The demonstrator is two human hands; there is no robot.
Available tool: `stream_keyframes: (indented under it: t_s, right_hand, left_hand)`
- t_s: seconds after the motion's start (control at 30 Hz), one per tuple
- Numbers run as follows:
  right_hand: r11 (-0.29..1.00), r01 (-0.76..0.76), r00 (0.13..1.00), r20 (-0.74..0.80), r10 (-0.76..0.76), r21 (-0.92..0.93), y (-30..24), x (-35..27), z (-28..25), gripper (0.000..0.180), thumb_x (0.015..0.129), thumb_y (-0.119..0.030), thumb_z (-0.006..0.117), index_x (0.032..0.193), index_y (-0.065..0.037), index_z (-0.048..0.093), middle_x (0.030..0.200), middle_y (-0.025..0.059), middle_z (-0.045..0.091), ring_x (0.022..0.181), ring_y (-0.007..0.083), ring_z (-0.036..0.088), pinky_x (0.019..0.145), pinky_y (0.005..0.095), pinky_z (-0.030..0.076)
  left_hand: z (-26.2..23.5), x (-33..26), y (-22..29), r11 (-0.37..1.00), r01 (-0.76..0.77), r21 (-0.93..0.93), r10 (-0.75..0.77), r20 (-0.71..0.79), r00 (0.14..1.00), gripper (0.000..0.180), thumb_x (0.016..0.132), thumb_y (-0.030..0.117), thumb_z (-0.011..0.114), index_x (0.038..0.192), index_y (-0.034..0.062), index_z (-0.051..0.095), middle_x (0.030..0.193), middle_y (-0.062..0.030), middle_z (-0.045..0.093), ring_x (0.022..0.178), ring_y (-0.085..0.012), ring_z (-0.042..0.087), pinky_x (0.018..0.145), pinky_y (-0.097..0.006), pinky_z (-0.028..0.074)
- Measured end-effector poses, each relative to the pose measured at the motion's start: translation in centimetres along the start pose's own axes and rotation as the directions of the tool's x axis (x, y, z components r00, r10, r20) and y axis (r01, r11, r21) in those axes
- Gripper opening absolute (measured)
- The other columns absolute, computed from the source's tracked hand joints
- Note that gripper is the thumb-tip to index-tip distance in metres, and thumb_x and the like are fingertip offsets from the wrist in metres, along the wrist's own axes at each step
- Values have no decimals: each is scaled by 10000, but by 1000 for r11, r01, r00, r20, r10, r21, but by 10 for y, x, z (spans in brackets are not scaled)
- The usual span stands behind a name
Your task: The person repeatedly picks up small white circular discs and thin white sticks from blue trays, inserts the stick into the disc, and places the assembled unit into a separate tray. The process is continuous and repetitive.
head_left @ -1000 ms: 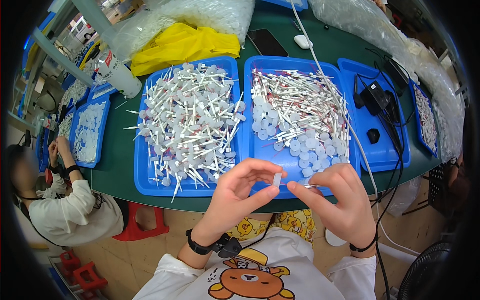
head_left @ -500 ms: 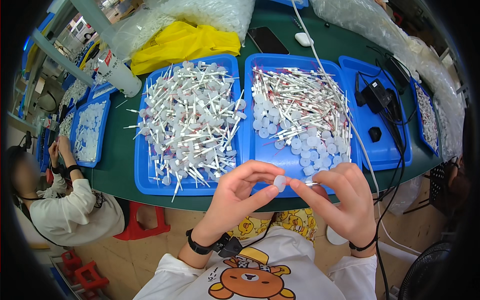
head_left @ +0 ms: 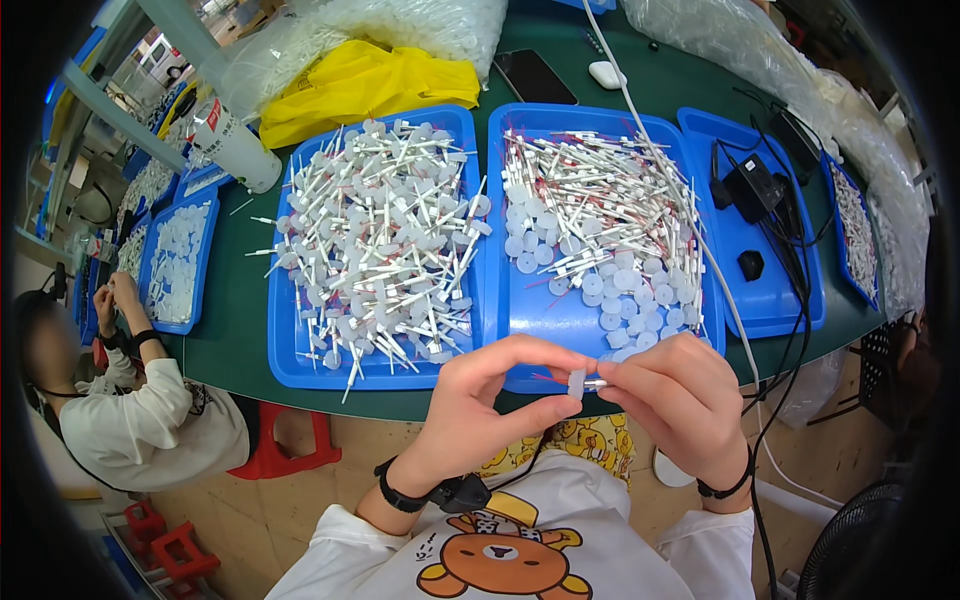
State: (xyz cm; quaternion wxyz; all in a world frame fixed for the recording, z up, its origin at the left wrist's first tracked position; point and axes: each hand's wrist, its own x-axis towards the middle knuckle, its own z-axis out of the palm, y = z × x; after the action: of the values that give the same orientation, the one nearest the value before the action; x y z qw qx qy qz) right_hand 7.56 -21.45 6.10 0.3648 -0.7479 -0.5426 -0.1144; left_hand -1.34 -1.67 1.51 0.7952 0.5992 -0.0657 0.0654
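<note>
One disc and one wired piece in play: my left hand (head_left: 500, 395) has thumb and fingertips around the edge of the pale disc (head_left: 577, 385), and my right hand (head_left: 685, 395) is pinched on the white wired piece (head_left: 596, 383), right up against it. Red wires poke out at the disc's nine o'clock; whether they run through it, I can't tell. Four blue trays fan out from ten to two o'clock. The ten o'clock tray (head_left: 288, 362) is heaped with discs and white sticks, too many to count; the twelve o'clock tray (head_left: 540, 318) has wired pieces piled at the far end, loose discs nearer me. At two o'clock, one tray (head_left: 770, 312) carries one black adapter (head_left: 752, 188), cables and a small black block; past it, one narrow tray (head_left: 868, 298) of wired pieces. Lettering: dark print and a red patch on one white container (head_left: 235, 150) at ten o'clock. One white cable (head_left: 655, 155) cuts right across the twelve o'clock tray. Beyond on the green worktop (head_left: 230, 350), one phone (head_left: 535, 78) and one white case (head_left: 607, 75) at twelve, yellow bag (head_left: 375, 90) at eleven. One co-worker (head_left: 150, 410) sits at nine.
</note>
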Motion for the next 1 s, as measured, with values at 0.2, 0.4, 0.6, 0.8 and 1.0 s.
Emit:
stream_keyframes:
  t_s: [0.2, 0.4, 0.6, 0.8, 1.0]
  right_hand:
    - [996, 14, 998, 61, -9, -83, -3, -1, 0, 304, 741, -95, 814, 993, 9, 678, 745, 55, 559, 614, 214, 551, 511, 324, 410]
    - [969, -186, 976, 147, 163, 159, -5, -3, 1, 217, 795, -43, 771, 977, 23, 673, 722, 74, 545, 593, 223, 534, 513, 335, 415]
    - [702, -545, 836, 370, 406, 460, -8, -9, 2, 92, 898, -35, 689, 962, 27, 713, 709, 82, 599, 582, 165, 553, 504, 296, 400]
    - [-29, -854, 459, 778, 430, 520, -8, -13, -4, 171, 968, -124, 665, 1037, 16, 734, 777, 9, 661, 640, 42, 550, 527, 232, 406]
    - [30, -800, 551, 714, 432, 600, -11, -24, 12, 165, 968, -111, 656, 1047, 11, 733, 790, 32, 666, 595, 54, 549, 524, 222, 427]
  left_hand:
    - [0, 2, 9, 942, -105, 318, 117, -19, 993, 268, 793, 7, 788, 1054, 27, 729, 1081, -79, 742, 927, -188, 680, 879, -317, 505]
    - [1, 3, 19, 798, -224, 559, 228, 64, 972, 274, 722, 8, 821, 984, 23, 744, 998, -108, 764, 862, -196, 701, 861, -373, 495]
    - [-8, 4, 16, 819, -231, 526, 182, 143, 973, 226, 728, 60, 829, 943, 44, 762, 949, -78, 769, 833, -197, 704, 875, -375, 484]
    - [-10, 1, 13, 899, -181, 398, 103, 210, 972, 232, 718, 100, 840, 938, 58, 782, 915, -55, 767, 816, -174, 702, 922, -386, 456]
    - [-16, -9, 7, 894, -152, 422, 71, 202, 977, 248, 736, 142, 845, 961, 65, 778, 901, -37, 759, 829, -170, 697, 941, -395, 454]
